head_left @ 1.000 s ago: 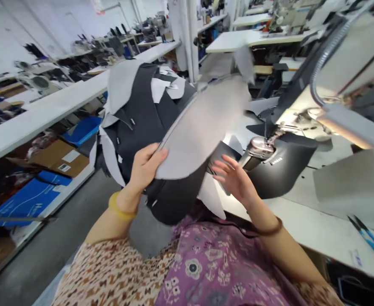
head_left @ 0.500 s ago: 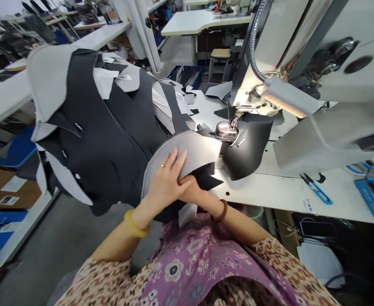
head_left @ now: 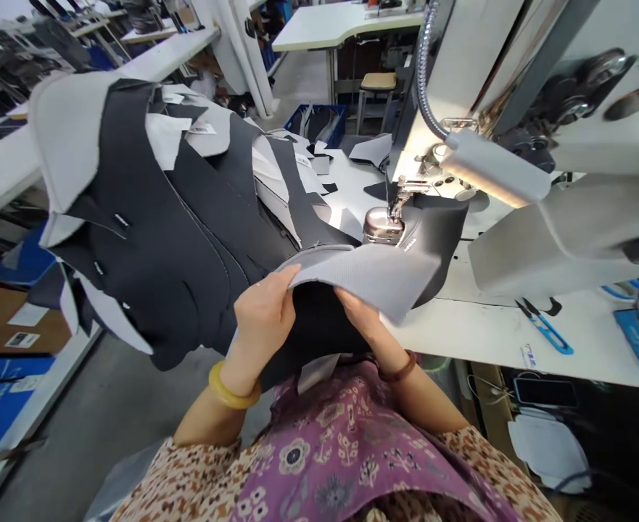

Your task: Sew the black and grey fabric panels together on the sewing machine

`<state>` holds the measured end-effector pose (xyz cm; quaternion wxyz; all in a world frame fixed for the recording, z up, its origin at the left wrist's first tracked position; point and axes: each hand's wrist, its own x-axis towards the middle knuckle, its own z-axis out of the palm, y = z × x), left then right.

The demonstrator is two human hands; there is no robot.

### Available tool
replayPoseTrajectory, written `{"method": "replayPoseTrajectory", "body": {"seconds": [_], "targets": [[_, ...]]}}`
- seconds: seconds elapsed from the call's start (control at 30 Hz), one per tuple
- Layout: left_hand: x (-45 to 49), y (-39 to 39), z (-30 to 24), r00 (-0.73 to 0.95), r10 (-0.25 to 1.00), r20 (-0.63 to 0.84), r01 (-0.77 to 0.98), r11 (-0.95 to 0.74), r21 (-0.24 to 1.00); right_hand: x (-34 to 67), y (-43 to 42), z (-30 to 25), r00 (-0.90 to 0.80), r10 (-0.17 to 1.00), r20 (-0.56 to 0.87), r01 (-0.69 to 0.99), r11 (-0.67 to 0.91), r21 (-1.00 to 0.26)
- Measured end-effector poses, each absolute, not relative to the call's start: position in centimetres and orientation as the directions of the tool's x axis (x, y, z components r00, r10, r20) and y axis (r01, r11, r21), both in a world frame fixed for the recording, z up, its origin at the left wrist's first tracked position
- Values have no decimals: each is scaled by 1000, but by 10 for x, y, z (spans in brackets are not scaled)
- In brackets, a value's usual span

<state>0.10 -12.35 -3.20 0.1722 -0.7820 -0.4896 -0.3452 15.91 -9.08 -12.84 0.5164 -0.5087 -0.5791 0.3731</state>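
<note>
Left hand pinching gray panel by its edge, right hand reaching under it, fingers hidden, can't tell its grip, panel spanning white table's near edge before sewing machine, blue snips lying near same edge, dark pieces heaping leftward.

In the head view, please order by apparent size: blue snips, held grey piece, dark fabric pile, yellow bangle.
1. Dark fabric pile
2. Held grey piece
3. Blue snips and yellow bangle: too alike to rank
</note>
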Motion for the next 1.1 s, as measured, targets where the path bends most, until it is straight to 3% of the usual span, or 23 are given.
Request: {"method": "replayPoseTrajectory", "body": {"seconds": [0.1, 0.23, 0.4, 0.53, 0.6, 0.67, 0.73, 0.83, 0.93, 1.1], "targets": [[4, -117, -28, 334, 602, 725, 897, -439, -49, 159, -96, -122, 148, 959, 241, 187, 212, -959], [11, -106, -22, 355, 590, 725, 901, -422, -98, 163, -95, -113, 255, 941, 222, 127, 195, -973], [9, -83, -28, 426, 470, 774, 868, -454, -202, 171, -90, -108, 177, 976, 127, 151, 101, -983], [-7, -57, -34, 336, 583, 740, 874, -486, -14, 180, -84, -104, 205, 899, 386, 297, 319, -900], [-13, -41, -33, 299, 631, 716, 865, -496, 75, 185, -82, -98, 98, 912, 399, 238, 367, -899], [-13, -25, -31, 258, 662, 704, 858, -492, 149, 194, -81, -88, -110, 976, 189, 96, 200, -975], [-5, -11, -35, 207, 704, 679, 830, -494, 259, 207, -77, -74, -265, 961, -74, -31, -85, -996], [18, 3, -58, 130, 781, 611, 715, -501, 488, 229, -65, -57, -207, 930, -303, -168, -339, -926], [43, 11, -90, 83, 853, 515, 587, -460, 666, 244, -50, -54, -50, 897, -439, -276, -435, -857], [66, 24, -124, 118, 920, 374, 500, -381, 778, 252, -39, -63, -68, 879, -471, -344, -464, -816]]}}
